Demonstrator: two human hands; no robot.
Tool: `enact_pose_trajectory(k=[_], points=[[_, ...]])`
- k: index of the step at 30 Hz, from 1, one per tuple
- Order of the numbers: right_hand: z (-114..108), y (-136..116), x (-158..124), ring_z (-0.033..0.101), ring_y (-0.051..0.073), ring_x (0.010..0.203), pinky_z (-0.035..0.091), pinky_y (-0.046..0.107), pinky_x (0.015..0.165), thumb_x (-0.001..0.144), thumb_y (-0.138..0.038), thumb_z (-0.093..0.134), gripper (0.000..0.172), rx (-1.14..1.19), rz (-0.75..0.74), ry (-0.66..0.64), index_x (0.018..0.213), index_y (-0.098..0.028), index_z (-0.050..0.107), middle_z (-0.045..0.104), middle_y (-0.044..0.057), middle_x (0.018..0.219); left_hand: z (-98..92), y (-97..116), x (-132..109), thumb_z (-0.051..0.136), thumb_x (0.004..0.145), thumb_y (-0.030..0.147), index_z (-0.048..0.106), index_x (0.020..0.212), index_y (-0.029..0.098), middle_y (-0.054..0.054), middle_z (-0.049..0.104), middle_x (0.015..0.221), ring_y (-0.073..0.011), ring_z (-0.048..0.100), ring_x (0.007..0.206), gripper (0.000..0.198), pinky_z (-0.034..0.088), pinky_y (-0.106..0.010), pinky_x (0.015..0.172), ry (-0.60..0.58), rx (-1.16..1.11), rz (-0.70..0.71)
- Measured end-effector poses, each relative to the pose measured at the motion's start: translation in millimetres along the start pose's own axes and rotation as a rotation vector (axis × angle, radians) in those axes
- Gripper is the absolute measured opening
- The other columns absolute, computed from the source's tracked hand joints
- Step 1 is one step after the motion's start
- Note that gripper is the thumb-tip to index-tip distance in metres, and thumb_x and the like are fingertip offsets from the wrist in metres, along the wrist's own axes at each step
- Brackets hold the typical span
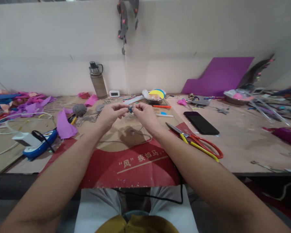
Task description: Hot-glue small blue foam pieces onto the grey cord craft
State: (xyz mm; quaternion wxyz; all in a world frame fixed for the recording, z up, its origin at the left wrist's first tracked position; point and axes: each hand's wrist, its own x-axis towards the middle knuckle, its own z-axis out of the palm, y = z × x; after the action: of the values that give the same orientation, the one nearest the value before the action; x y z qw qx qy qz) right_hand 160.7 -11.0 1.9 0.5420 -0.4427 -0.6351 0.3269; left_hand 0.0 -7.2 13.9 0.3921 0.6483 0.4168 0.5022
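Observation:
My left hand (112,114) and my right hand (146,116) meet over the middle of the table, both closed in a pinch. Between their fingertips is a small dark blue piece (130,109), mostly covered by the fingers, so its kind is unclear. Below them a thin grey yarn strand (126,141) loops across the brown and red cardboard sheet (99,171). Beside my right forearm lie scissors (184,134) with a red and yellow handle. A ball of grey yarn (79,110) sits to the left of my left hand.
A black phone (201,123) lies at the right. A bottle (98,82) and a small white clock (114,94) stand by the wall. A blue power strip (40,145) with cables and coloured felt scraps (21,105) occupy the left. A purple sheet (220,77) leans behind.

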Motion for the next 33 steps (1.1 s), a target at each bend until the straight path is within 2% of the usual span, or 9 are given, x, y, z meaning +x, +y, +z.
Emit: enact_pose_trajectory(k=[5, 10, 16, 20, 23, 26, 30, 33], points=[[1, 0, -3, 0.041, 0.010, 0.058, 0.031, 0.025, 0.058, 0.076, -0.027, 0.056, 0.012, -0.062, -0.036, -0.051, 0.068, -0.018, 0.055, 0.049, -0.004, 0.060, 0.9, -4, 0, 0.068, 0.069, 0.028, 0.071, 0.071, 0.018, -0.001, 0.063, 0.061, -0.0101, 0.051, 0.054, 0.011, 0.037, -0.024, 0.053, 0.024, 0.189, 0.046], [1, 2, -1, 0.040, 0.010, 0.058, 0.031, 0.026, 0.058, 0.077, -0.028, 0.056, 0.014, -0.015, -0.039, -0.104, 0.067, -0.018, 0.056, 0.050, -0.004, 0.061, 1.6, -6, 0, 0.067, 0.069, 0.025, 0.068, 0.067, 0.018, -0.001, 0.061, 0.058, -0.0095, 0.048, 0.051, 0.008, 0.037, -0.023, 0.052, 0.045, 0.146, 0.011], [-6, 3, 1, 0.037, 0.009, 0.054, 0.028, 0.025, 0.055, 0.076, -0.026, 0.056, 0.014, -0.079, -0.013, -0.159, 0.065, -0.018, 0.054, 0.048, -0.005, 0.059, -5.6, 3, 0, 0.069, 0.070, 0.033, 0.073, 0.073, 0.018, -0.004, 0.065, 0.061, -0.0113, 0.053, 0.053, 0.016, 0.040, -0.024, 0.052, -0.122, 0.086, -0.085], [-7, 5, -2, 0.040, 0.010, 0.056, 0.028, 0.025, 0.056, 0.078, -0.024, 0.055, 0.013, -0.246, -0.106, -0.167, 0.066, -0.018, 0.056, 0.050, -0.004, 0.059, -7.5, 6, -2, 0.070, 0.070, 0.033, 0.075, 0.084, 0.019, -0.004, 0.069, 0.069, -0.0131, 0.058, 0.062, 0.020, 0.043, -0.025, 0.058, -0.177, 0.252, -0.005], [-6, 4, -4, 0.045, 0.012, 0.061, 0.029, 0.026, 0.059, 0.079, -0.022, 0.054, 0.011, -0.371, -0.161, -0.167, 0.072, -0.017, 0.060, 0.057, 0.000, 0.065, -6.7, 2, -2, 0.070, 0.070, 0.032, 0.075, 0.080, 0.019, -0.004, 0.070, 0.068, -0.0140, 0.059, 0.061, 0.017, 0.042, -0.025, 0.058, -0.151, 0.415, 0.064], [-6, 3, -5, 0.047, 0.013, 0.063, 0.030, 0.027, 0.061, 0.082, -0.024, 0.054, 0.013, -0.373, -0.178, -0.188, 0.076, -0.017, 0.062, 0.059, 0.001, 0.069, -7.1, -1, -1, 0.068, 0.071, 0.032, 0.074, 0.074, 0.018, -0.004, 0.067, 0.060, -0.0147, 0.058, 0.056, 0.015, 0.042, -0.026, 0.056, -0.099, 0.475, 0.083], [-7, 4, -4, 0.045, 0.012, 0.062, 0.032, 0.026, 0.060, 0.081, -0.026, 0.057, 0.012, -0.261, -0.126, -0.160, 0.087, -0.017, 0.062, 0.054, -0.002, 0.066, -7.0, -2, 0, 0.067, 0.071, 0.030, 0.071, 0.070, 0.018, -0.003, 0.064, 0.056, -0.0133, 0.056, 0.052, 0.012, 0.040, -0.025, 0.052, -0.011, 0.381, 0.033], [-6, 7, -3, 0.043, 0.012, 0.061, 0.031, 0.026, 0.059, 0.080, -0.026, 0.057, 0.010, -0.174, -0.104, -0.151, 0.082, -0.018, 0.062, 0.052, -0.003, 0.065, -4.5, -3, 1, 0.067, 0.070, 0.027, 0.070, 0.067, 0.018, -0.003, 0.063, 0.056, -0.0119, 0.053, 0.050, 0.010, 0.040, -0.025, 0.051, 0.010, 0.274, -0.006]])
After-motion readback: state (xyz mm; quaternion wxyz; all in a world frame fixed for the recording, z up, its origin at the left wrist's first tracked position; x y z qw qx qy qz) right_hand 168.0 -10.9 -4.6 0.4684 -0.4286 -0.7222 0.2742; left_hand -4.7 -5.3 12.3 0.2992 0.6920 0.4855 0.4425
